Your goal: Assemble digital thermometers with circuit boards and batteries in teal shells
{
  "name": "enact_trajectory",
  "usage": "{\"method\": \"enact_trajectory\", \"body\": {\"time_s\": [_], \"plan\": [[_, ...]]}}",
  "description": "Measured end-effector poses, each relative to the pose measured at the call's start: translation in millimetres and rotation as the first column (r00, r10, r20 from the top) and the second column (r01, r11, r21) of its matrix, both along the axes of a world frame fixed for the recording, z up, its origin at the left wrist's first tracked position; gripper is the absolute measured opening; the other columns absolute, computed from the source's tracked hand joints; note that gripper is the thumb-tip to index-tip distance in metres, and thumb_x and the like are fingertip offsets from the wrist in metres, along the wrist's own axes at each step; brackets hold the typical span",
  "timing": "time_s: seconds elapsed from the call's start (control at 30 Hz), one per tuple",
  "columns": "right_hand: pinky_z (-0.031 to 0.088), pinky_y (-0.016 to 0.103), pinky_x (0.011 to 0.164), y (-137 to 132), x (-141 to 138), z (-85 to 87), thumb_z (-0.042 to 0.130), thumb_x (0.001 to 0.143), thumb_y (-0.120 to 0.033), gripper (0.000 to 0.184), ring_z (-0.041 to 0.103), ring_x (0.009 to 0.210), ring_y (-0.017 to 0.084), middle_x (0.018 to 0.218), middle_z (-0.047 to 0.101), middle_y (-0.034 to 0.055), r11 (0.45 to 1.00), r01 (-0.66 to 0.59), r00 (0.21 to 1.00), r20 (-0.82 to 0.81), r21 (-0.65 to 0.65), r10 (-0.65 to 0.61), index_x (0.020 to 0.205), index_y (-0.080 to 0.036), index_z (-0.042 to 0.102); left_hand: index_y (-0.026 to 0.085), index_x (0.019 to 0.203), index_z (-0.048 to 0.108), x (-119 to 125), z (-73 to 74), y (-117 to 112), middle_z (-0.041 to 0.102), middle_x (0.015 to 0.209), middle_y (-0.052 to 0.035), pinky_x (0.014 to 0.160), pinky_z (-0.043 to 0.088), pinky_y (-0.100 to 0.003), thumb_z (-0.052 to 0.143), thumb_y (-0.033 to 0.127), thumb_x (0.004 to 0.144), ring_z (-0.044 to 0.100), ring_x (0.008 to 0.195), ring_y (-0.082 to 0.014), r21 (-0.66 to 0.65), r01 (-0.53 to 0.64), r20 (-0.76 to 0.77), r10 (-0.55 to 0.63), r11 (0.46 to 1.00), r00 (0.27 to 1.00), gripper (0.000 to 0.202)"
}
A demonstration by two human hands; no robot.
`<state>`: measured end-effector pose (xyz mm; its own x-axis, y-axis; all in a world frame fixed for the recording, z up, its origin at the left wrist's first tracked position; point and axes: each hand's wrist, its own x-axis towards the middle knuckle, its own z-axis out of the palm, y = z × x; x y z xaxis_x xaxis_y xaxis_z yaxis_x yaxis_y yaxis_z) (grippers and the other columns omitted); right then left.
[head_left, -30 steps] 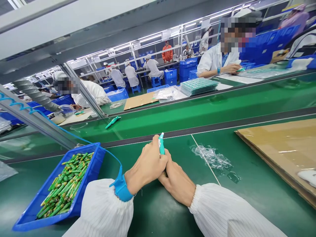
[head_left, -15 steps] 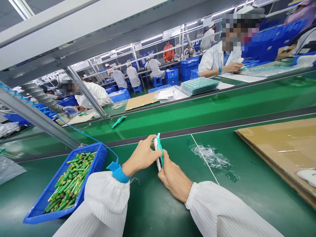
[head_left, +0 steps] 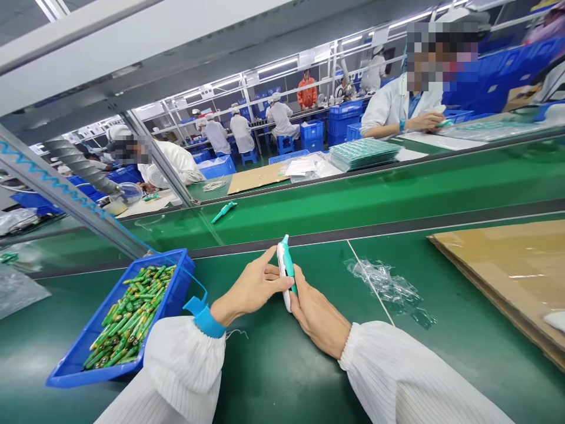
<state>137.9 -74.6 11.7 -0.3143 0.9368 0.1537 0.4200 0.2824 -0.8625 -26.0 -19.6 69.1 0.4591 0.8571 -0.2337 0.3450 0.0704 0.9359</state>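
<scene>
White-and-teal plastic pen-shaped housing (head_left: 285,272), tilted near upright, held above the green belt mat (head_left: 260,377), centre. Left hand (head_left: 251,288) and right hand (head_left: 318,318) close together, clamped on it from either side. Step looks like two-handed work on the housing; next move calls for freeing one hand. Blue tray (head_left: 185,265) of green-wrapped cylindrical cells (head_left: 130,315) near left; similar teal unit (head_left: 223,212) on far belt.

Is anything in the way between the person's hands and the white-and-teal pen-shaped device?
No, nothing visible stands in the way. The left hand and right hand are both already on the white-and-teal pen-shaped device, holding it between their fingers with no object in between.
</scene>
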Motion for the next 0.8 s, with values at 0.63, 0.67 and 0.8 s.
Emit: {"method": "enact_trajectory", "body": {"time_s": [0.63, 0.67, 0.8], "plan": [[0.029, 0.018, 0.051, 15.2, 10.6, 13.6, 0.057, 0.087, -0.038, 0.031, 0.038, 0.059, 0.004, 0.078, 0.053, 0.0020, 0.854, -0.256, 0.682, -0.711, -0.454, -0.174, 0.103, -0.013, 0.051, 0.011, 0.129, 0.056, -65.3, -28.6, 11.8, 0.062, 0.126, -0.0214, 0.099, 0.045, -0.045, 0.050, 0.019, 0.088, 0.056, 0.122, -0.0350, 0.479, 0.000, -0.708, 0.386, 0.878, 0.591, 0.042], [0.024, 0.017, 0.047, 15.4, 9.9, 14.1, 0.063, 0.084, -0.042, 0.035, 0.032, 0.055, 0.003, 0.071, 0.048, -0.0013, 0.854, -0.216, 0.693, -0.690, -0.474, -0.208, 0.099, -0.014, 0.049, 0.009, 0.133, 0.053, -63.8, -34.3, 11.5, 0.056, 0.134, -0.0234, 0.102, 0.042, -0.048, 0.052, 0.021, 0.088, 0.051, 0.127, -0.0374, 0.502, 0.003, -0.716, 0.414, 0.865, 0.562, 0.047], [0.015, 0.013, 0.039, 15.9, 14.2, 18.2, 0.077, 0.074, -0.046, 0.048, 0.020, 0.044, 0.000, 0.056, 0.027, -0.0103, 0.829, 0.027, 0.701, -0.581, -0.559, -0.414, 0.091, -0.017, 0.043, 0.009, 0.138, 0.049, -59.8, -35.6, 31.7, 0.048, 0.144, -0.0212, 0.106, 0.039, -0.044, 0.051, 0.035, 0.092, 0.045, 0.132, -0.0355, 0.554, 0.057, -0.733, 0.454, 0.831, 0.506, 0.053]]}}
